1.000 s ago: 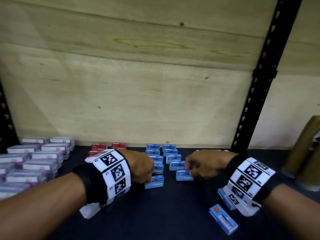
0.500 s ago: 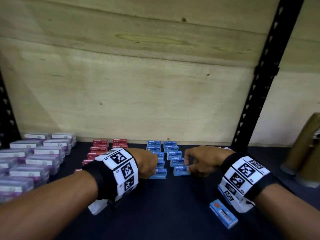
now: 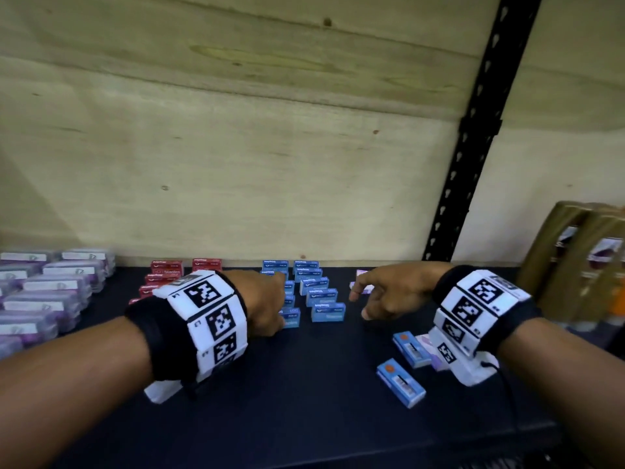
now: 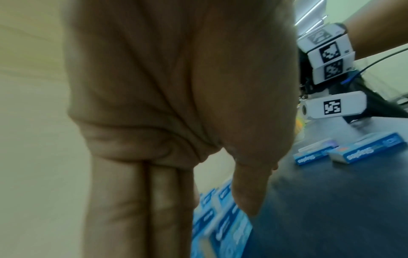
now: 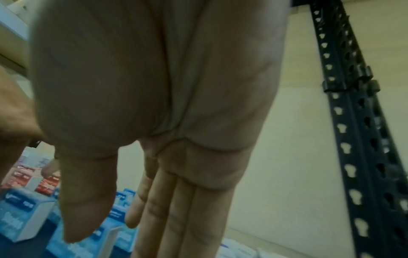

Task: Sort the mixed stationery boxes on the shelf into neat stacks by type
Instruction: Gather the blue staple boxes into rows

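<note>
The blue staple boxes (image 3: 323,296) stand in two rows on the dark shelf (image 3: 304,384). The left hand (image 3: 262,304) lies against the left row, its fingers (image 4: 137,206) straight and pressed together, holding nothing. The right hand (image 3: 389,294) hovers just right of the right row, palm down, fingers (image 5: 183,214) loosely extended and apparently empty. Red boxes (image 3: 165,275) and purple boxes (image 3: 50,292) stand further left. Two loose blue boxes (image 3: 400,382) lie near the right wrist.
</note>
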The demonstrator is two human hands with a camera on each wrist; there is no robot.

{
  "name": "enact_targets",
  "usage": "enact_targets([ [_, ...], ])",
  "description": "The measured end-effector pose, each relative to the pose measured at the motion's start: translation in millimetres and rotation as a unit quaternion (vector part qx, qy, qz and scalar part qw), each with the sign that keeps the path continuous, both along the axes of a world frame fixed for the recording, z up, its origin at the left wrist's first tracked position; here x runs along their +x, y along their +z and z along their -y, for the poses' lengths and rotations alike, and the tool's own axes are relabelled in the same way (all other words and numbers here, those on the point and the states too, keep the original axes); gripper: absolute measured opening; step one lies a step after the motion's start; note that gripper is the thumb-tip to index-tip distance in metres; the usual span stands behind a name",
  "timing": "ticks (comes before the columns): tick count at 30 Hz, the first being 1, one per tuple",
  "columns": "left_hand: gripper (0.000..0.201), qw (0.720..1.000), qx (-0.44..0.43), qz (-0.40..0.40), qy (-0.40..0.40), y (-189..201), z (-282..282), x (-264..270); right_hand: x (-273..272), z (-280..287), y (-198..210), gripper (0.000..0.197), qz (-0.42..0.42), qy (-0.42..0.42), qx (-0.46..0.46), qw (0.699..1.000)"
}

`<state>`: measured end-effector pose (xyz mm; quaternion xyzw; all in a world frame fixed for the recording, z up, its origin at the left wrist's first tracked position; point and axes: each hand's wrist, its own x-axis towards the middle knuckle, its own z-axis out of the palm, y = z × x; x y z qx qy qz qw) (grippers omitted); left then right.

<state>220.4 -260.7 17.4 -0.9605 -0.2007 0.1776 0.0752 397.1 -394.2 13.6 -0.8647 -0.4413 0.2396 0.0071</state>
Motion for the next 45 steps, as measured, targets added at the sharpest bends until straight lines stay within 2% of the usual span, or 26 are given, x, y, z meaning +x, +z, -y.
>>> enact_targets([
  [4,0.047,0.996,0.047,0.023,-0.067,8,28,6,9,34,9,0.034,0.047,-0.004,-0.005,0.999],
  [7,0.039,0.989,-0.029,0.039,-0.141,2,54,19,10,55,3,0.040,0.039,-0.021,-0.034,0.998],
  [10,0.039,0.977,-0.092,0.041,-0.188,-10,74,32,7,68,-3,0.054,0.042,-0.020,-0.044,0.998],
  [14,0.041,0.969,-0.119,0.050,-0.209,-24,83,44,5,74,-11,0.069,0.034,-0.015,-0.046,0.998],
  [20,0.058,0.955,-0.175,0.052,-0.235,-33,71,52,8,75,-16,0.064,0.049,-0.009,-0.038,0.998],
  [24,0.040,0.950,-0.170,0.038,-0.259,-34,67,57,11,75,-16,0.068,0.055,-0.002,-0.050,0.997],
  [29,0.034,0.953,-0.160,0.031,-0.255,-30,50,48,11,69,-17,0.065,0.032,0.019,-0.012,0.999],
  [32,0.033,0.956,-0.179,0.014,-0.231,-23,30,32,3,57,-15,0.035,0.002,0.025,0.031,0.999],
  [34,0.035,0.961,-0.181,-0.001,-0.207,-19,16,20,-3,45,-16,0.023,-0.013,0.019,0.063,0.998],
  [39,0.035,0.978,-0.147,-0.009,-0.146,-14,-8,-4,-11,19,-18,0.022,-0.025,0.008,0.102,0.994],
  [42,0.035,0.983,-0.129,-0.008,-0.130,-12,-16,-13,-17,10,-20,0.016,-0.073,0.020,0.139,0.987],
  [45,0.033,0.986,-0.110,0.000,-0.123,-11,-20,-18,-23,5,-22,0.019,-0.095,0.018,0.157,0.983],
])
